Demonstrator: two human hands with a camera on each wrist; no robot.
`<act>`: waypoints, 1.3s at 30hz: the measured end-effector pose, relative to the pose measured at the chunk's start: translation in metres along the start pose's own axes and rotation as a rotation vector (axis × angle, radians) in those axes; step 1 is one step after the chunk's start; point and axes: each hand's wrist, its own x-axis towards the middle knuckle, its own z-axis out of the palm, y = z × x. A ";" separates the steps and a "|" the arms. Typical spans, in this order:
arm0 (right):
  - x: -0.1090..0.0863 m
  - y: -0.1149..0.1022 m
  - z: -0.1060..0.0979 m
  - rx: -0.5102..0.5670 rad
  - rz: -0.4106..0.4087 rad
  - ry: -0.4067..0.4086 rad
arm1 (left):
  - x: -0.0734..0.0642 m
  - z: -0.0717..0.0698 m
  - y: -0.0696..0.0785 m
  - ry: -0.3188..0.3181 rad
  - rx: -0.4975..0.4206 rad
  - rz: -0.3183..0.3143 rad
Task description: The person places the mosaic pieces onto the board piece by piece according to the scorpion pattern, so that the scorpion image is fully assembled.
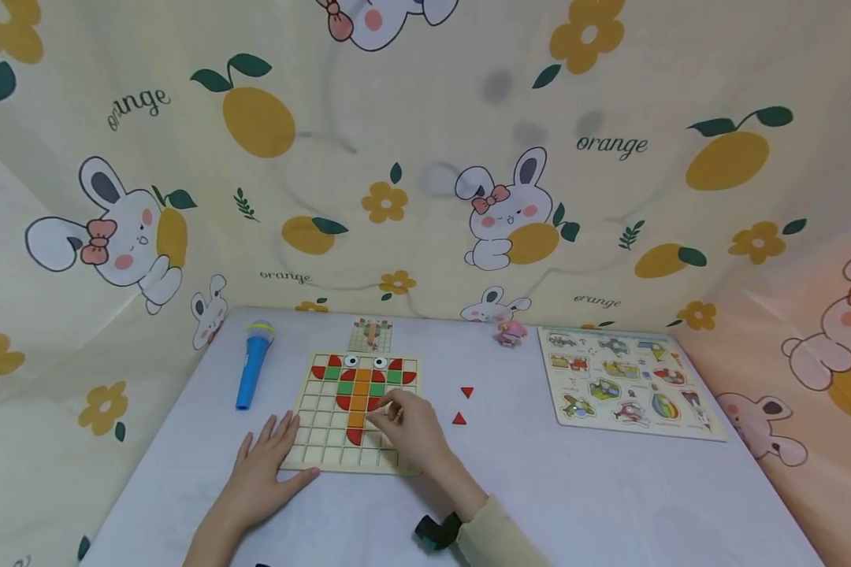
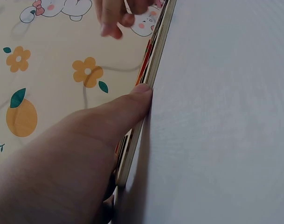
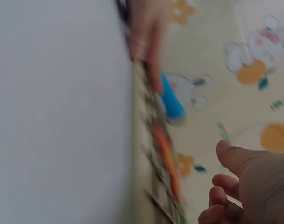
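Note:
A wooden grid board [image 1: 314, 454] lies on the table, bearing red, green and orange tiles and two round eye tiles. Down its middle runs a column of orange tiles [image 1: 358, 402], with a red quarter-round tile [image 1: 354, 436] at the bottom. My left hand [image 1: 258, 480] rests at the board's lower left corner, fingers straight, thumb [image 2: 139, 91] against the near edge. Over the right half of the board hovers my right hand [image 1: 414, 433], its fingers loosely bent. In the right wrist view a gap separates thumb and fingers, and no tile shows there. Two red triangle tiles [image 1: 466, 392] lie right of the board.
A small pattern card [image 1: 370, 335] lies behind the board. The blue toy microphone [image 1: 254, 366] is at the left, a pink figurine [image 1: 510, 333] at the back. A picture puzzle board [image 1: 631, 386] occupies the right side. A black object [image 1: 437, 533] sits near my right sleeve.

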 end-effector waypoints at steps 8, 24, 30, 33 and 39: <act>0.013 0.042 -0.061 -0.039 0.073 0.117 | 0.002 0.000 0.001 -0.017 0.003 -0.013; 0.012 0.112 -0.111 -0.156 0.224 0.092 | 0.001 0.001 -0.001 -0.012 -0.003 -0.015; 0.007 0.115 -0.108 -0.202 0.211 0.096 | 0.002 0.003 -0.001 -0.022 -0.004 -0.016; 0.006 0.116 -0.107 -0.208 0.195 0.100 | 0.002 0.003 -0.002 -0.018 -0.002 -0.016; 0.006 0.115 -0.105 -0.219 0.158 0.126 | 0.002 0.003 -0.003 0.001 0.004 -0.011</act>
